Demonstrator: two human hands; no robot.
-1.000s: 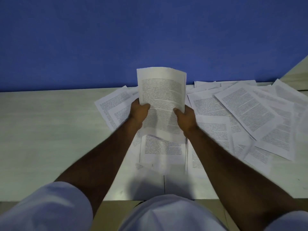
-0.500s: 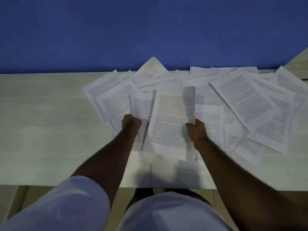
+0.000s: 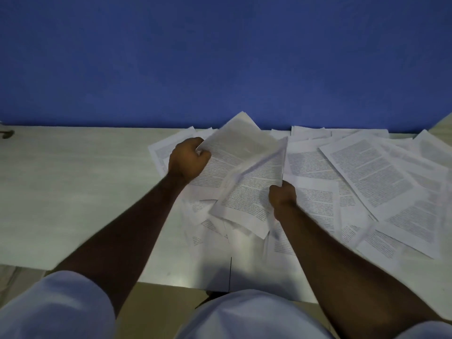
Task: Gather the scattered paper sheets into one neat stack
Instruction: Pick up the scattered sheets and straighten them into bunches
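left hand (image 3: 188,160) fingers curled, gripping top-left corner of lifted sheets (image 3: 234,152); right hand (image 3: 282,195) pinching right edge of held sheets (image 3: 247,192) just above table (image 3: 73,192)

paper looks light, floppy, slidey, so grab by edges, tap square

loose sheets (image 3: 371,172) overlapping on right, not gathered yet; blue wall (image 3: 220,57) right behind pile

The left hand (image 3: 188,161) grips the upper left corner of a printed sheet (image 3: 234,152) lifted off the surface (image 3: 73,192). The right hand (image 3: 282,195) pinches the right edge of another sheet (image 3: 247,199), which overlaps the first. More printed sheets (image 3: 371,172) lie scattered and overlapping towards the far right corner, along the blue wall (image 3: 220,57).
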